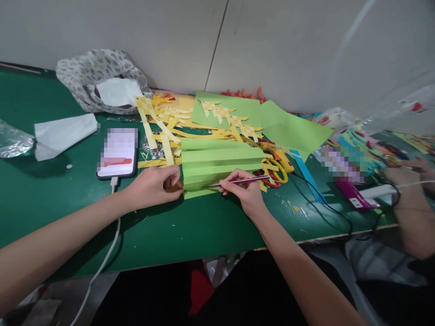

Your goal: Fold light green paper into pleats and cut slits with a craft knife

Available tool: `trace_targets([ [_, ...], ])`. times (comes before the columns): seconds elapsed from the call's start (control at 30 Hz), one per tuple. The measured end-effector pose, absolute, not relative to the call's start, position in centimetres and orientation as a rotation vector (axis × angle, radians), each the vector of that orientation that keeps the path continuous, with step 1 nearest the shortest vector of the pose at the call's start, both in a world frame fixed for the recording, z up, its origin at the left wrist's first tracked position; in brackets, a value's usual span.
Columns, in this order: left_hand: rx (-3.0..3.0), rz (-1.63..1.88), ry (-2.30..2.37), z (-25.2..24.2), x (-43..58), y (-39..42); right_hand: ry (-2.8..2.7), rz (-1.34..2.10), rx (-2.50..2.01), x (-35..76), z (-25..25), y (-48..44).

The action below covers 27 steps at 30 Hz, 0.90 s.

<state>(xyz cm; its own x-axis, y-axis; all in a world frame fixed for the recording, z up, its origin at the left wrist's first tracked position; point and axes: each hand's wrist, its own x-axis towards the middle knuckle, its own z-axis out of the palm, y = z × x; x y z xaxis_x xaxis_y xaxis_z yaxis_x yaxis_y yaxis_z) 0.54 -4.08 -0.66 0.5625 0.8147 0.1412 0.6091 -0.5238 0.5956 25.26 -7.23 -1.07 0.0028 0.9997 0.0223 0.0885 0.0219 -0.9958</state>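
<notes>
And here is the folded green paper (217, 156), centre of the table (170, 235), creases running across it from side to side, its near edge facing the person. The right hand (244, 190) has its grip clamped on a slim pink pen (249, 179), thumb and fingers pinched near the middle, the tip pointing left along the lowest fold. Over on the other side, the left hand (163, 186) is curled in at the paper's lower left corner; whether that grip is clamped on the edge, I cannot tell. Just behind, yellow checkered paper shapes (220, 114) lie across a flat green sheet (248, 106). To the right of the folds, scissors with yellow handles (280, 170) sit beside a yellow glue gun (281, 158). Left of the left hand, there's a phone (118, 154) with a white cable (114, 183) plugged in. Far right, a co-worker's arm (408, 203) reaches over the table, blurred.
</notes>
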Motion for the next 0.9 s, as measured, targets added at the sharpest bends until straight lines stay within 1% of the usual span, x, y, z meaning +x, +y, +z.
trace_targets([
  [0.3,2.336,0.666,1.114,-0.4,0.0,-4.1,-1.179,1.153,-1.226,26.1,-1.6,-7.5],
  [0.37,2.313,0.774,1.132,-0.4,-0.3,-4.0,-1.172,1.162,-1.235,25.7,-1.6,-7.7],
  [0.43,2.369,0.989,1.131,-0.3,-0.6,-4.1,-1.167,1.166,-1.244,25.3,-1.5,-7.9],
  [0.5,2.571,1.212,1.056,-0.3,-0.7,-4.3,-1.157,1.168,-1.254,24.9,-1.3,-8.1],
  [0.53,2.750,1.224,0.950,-0.4,-0.6,-4.6,-1.151,1.167,-1.259,24.7,-1.3,-8.3],
  [0.6,3.035,1.068,0.709,-0.5,-0.2,-5.1,-1.138,1.163,-1.275,24.4,-1.2,-8.5],
  [0.63,3.120,0.929,0.615,-0.6,0.1,-5.3,-1.133,1.161,-1.284,24.3,-1.1,-8.7],
  [0.73,3.209,0.588,0.601,-0.8,0.8,-5.7,-1.120,1.152,-1.302,24.1,-0.9,-8.8],
  [0.8,3.199,0.480,0.640,-0.9,1.0,-5.8,-1.111,1.144,-1.313,24.0,-0.8,-8.7],
  [0.9,3.168,0.427,0.653,-0.9,0.9,-5.7,-1.109,1.139,-1.338,23.9,-0.7,-8.6],
])
